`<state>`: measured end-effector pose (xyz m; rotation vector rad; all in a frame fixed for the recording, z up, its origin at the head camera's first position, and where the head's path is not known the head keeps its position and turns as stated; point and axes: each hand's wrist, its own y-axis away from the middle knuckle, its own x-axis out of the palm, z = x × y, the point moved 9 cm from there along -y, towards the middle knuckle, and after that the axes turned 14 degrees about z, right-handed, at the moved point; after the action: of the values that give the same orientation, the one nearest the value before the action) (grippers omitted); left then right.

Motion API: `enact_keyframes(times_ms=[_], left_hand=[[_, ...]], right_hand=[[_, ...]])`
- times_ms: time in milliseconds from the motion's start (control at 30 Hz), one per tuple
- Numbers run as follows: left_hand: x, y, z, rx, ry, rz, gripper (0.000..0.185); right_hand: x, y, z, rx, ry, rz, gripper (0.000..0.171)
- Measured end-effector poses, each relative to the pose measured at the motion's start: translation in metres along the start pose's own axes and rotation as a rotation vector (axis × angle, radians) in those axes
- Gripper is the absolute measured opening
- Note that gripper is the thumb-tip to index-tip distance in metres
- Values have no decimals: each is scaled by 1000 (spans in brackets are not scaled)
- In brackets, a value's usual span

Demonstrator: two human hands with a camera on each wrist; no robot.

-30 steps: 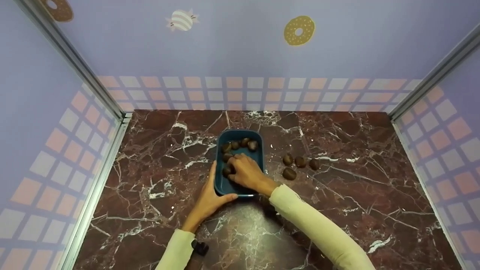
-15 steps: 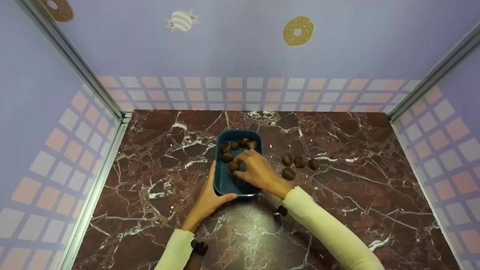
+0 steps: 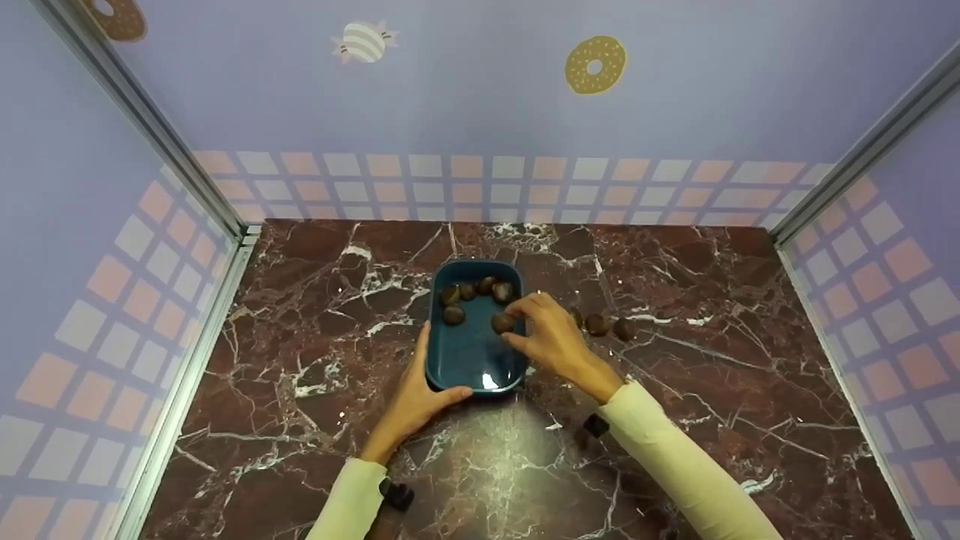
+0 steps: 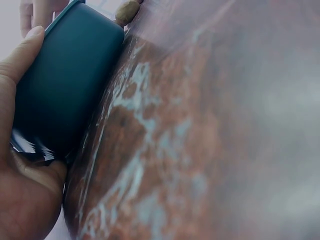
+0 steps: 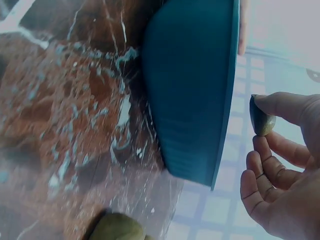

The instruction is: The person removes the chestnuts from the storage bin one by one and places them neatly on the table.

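A deep blue rectangular dish (image 3: 474, 367) stands on the marble-patterned surface. My left hand (image 3: 421, 394) holds its near left corner, thumb along the near side and fingers along the left wall. Between the thumb and fingertips of my right hand (image 3: 553, 336) is a brown chestnut (image 5: 262, 116), pinched above the dish's right side. The right wrist view has it higher than the rim. Several more chestnuts (image 3: 453, 314) lie inside the dish, mostly at the far end. Others (image 3: 597, 325) rest on the surface to the right, partly hidden by my right hand.
Dark red marbled tabletop (image 3: 315, 300) surrounds the dish. A patterned lilac back wall (image 3: 480, 112) and side walls close in the work area, with metal strips (image 3: 187, 382) along the corners and left edge.
My right hand has lifted a chestnut from the left middle of the dish and carried it right, toward the right rim. The left hand has stayed at its corner.
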<state>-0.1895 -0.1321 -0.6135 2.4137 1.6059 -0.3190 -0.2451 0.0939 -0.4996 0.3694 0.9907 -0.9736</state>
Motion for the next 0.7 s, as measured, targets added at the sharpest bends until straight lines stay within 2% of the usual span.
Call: enact_keyframes(times_ms=[233, 467, 700], left_hand=[[-1, 0, -3, 12, -21, -8, 136], [0, 1, -1, -6, -2, 1, 137], [0, 0, -1, 11, -11, -4, 136]], right_hand=[[-14, 13, -13, 0, -44, -48, 30], [-20, 25, -29, 55, -78, -66, 28], [-24, 38, -44, 109, -108, -93, 29]])
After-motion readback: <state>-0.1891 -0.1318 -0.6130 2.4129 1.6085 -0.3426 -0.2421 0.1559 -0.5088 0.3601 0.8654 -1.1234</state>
